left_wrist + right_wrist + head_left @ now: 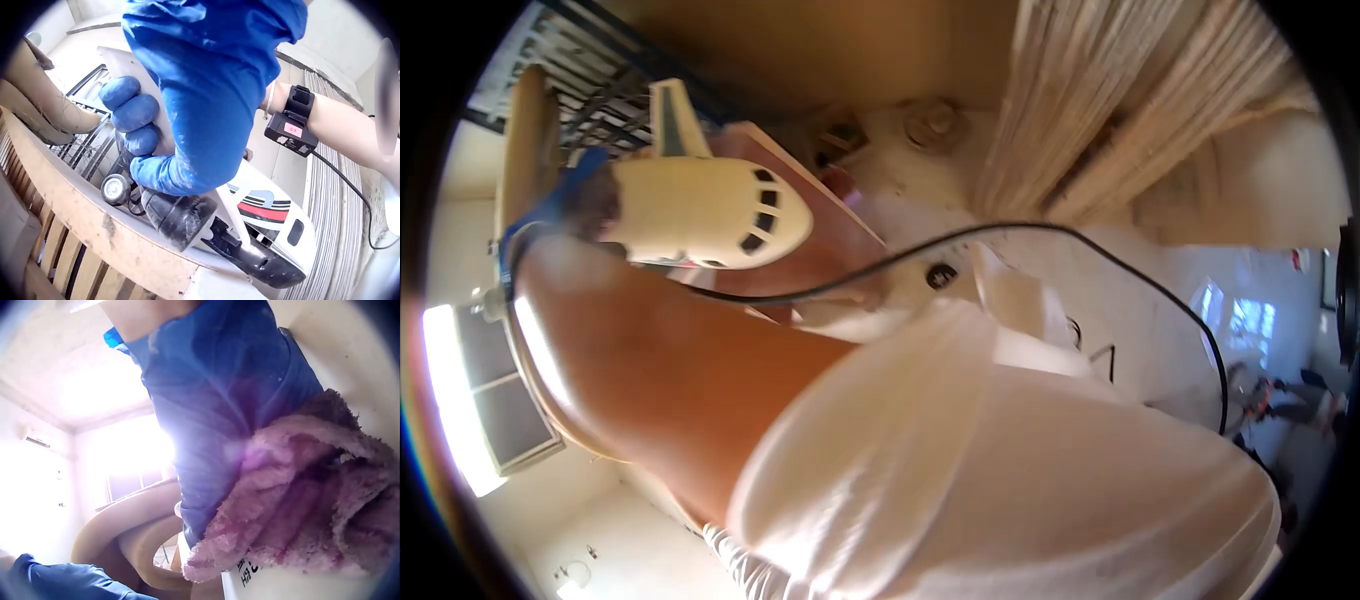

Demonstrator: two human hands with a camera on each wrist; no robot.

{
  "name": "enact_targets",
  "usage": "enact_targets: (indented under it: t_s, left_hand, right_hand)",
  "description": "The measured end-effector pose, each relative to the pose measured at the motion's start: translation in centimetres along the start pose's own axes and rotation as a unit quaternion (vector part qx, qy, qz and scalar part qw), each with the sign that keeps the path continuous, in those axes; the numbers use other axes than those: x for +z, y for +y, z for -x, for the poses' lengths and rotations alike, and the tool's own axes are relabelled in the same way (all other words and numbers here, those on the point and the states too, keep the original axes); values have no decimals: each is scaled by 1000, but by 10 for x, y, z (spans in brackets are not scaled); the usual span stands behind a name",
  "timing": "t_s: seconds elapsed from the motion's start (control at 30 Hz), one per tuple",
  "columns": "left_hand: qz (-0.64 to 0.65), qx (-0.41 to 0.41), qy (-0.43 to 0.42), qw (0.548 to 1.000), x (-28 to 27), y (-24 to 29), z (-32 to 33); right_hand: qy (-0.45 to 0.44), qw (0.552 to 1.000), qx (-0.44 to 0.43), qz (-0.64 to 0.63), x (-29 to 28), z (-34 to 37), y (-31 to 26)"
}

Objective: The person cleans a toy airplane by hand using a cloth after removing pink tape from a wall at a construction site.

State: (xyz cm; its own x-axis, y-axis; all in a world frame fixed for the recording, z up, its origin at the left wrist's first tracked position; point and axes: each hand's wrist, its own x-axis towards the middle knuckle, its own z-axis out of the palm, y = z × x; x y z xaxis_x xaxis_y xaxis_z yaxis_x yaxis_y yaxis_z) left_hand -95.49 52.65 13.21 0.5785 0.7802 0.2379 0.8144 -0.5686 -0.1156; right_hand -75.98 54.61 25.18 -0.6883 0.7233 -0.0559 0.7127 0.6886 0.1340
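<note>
A white model airplane [700, 210] with dark cockpit windows and an upright wing or fin fills the upper left of the head view. My left hand [187, 119], in a blue glove, grips a flat white part [164, 122] of the airplane with curled fingers. Just below that hand is a dusty black engine-like piece [178, 219]; the nose with a red stripe [262, 212] lies to its right. My blue-gloved right hand [212, 412] holds a fuzzy pink-purple cloth [281, 506] against a white surface with black lettering [250, 573]. The cloth covers its fingers.
A curved wooden piece [106, 228] with slats runs below the left hand. Stacked pale sheets [1090, 120] lean at the upper right. A black cable [1040, 226] crosses the head view, and a reddish-brown board [800, 260] lies behind the airplane.
</note>
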Motion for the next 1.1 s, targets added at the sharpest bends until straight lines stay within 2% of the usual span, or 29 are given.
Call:
enact_targets:
  t_s: [0.4, 0.5, 0.67, 0.77, 0.87, 0.9, 0.97, 1.0, 1.03, 1.07, 1.1]
  left_hand:
    - [-11, 4, -2, 1000, 3, -1, 6]
    - [-5, -5, -3, 1000, 9, -35, -12]
    - [0, -27, -9, 1000, 3, -31, -13]
    - [30, -46, -11, 998, 0, -18, -15]
    - [59, -62, -37, 996, 3, -5, -26]
    - [-85, 7, -20, 996, 4, 3, -28]
    - [-55, -1, 13, 998, -3, 21, -34]
    - [-57, -9, 4, 998, -3, 22, -34]
    - [-59, -17, -6, 998, 1, 20, -36]
    - [-76, -38, -41, 996, 6, 24, -36]
    - [-97, -28, -35, 994, 3, 22, -35]
  right_hand:
    - [-21, 989, -140, -35, 56, 18, -43]
    - [-36, 986, -161, -38, 55, -23, -36]
    - [-74, 983, -163, -49, 68, -27, -37]
    - [-80, 990, -109, -47, 59, -43, -20]
    - [-55, 995, -18, -80, 51, -75, 28]
    - [-41, 995, 9, -95, 50, -82, 45]
    - [-25, 994, 36, -98, 46, -78, 66]
    - [117, 986, 36, -112, 55, -60, 68]
    - [258, 958, 31, -124, 62, -37, 71]
    - [184, 956, 42, -224, 65, -4, 75]
    - [191, 961, 52, -193, 72, -2, 80]
